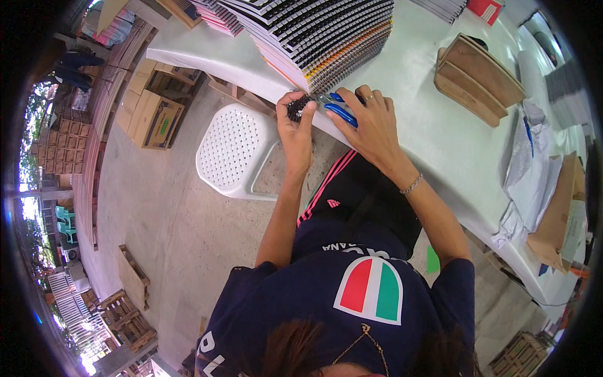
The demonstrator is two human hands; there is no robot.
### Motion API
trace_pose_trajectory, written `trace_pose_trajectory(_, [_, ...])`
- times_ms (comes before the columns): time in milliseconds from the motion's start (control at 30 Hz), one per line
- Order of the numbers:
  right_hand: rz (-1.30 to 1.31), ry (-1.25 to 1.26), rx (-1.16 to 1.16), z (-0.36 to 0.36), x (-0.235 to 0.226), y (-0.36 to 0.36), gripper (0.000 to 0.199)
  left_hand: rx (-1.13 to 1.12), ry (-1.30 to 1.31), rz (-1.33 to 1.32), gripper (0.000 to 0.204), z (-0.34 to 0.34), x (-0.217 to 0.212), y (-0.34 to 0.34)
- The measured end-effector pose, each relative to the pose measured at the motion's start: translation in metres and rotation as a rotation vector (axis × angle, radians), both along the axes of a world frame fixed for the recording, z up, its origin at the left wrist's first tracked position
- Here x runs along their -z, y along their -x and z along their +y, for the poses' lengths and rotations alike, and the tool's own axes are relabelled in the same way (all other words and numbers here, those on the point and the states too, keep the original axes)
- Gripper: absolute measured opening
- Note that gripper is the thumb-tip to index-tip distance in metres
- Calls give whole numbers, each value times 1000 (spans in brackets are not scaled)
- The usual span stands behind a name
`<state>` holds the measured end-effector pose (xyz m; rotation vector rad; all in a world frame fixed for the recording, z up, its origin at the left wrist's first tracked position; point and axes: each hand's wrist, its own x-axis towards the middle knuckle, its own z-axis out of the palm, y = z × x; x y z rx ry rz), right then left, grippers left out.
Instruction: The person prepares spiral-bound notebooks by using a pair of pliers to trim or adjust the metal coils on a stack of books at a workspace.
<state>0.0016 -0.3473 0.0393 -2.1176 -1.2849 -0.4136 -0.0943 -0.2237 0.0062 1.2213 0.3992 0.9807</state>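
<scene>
Pinched between the thumb and fingers of my left hand (298, 131) is a dark, round, coil-like piece (298, 109) with small pale specks; its exact kind is too small to tell. My right hand (375, 125) is closed around the blue handles of a pair of pliers (341, 115). Their metal jaws point left and come close to the dark piece; I cannot tell whether they touch it. Both hands are at the table's edge, just below a tall stack of spiral-bound notebooks (314, 41), whose black, white and orange edges fan out.
Beneath the edge of the white-covered table (408, 81) stands a white plastic stool (233, 151). A brown wooden holder (477, 78) rests on the table to the right, near crumpled wrapping (531, 169). Cardboard boxes (146, 110) and a wooden pallet (134, 276) are on the floor at left.
</scene>
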Motion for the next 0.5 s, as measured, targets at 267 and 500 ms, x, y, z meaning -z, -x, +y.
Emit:
trace_pose_trajectory(267, [-9,22,24,-2,0,0,43,4,5,51,24,2,6,2])
trace_pose_trajectory(500, [-3,17,-16,4,0,-2,37,-10,5,31,21,4,11,-1])
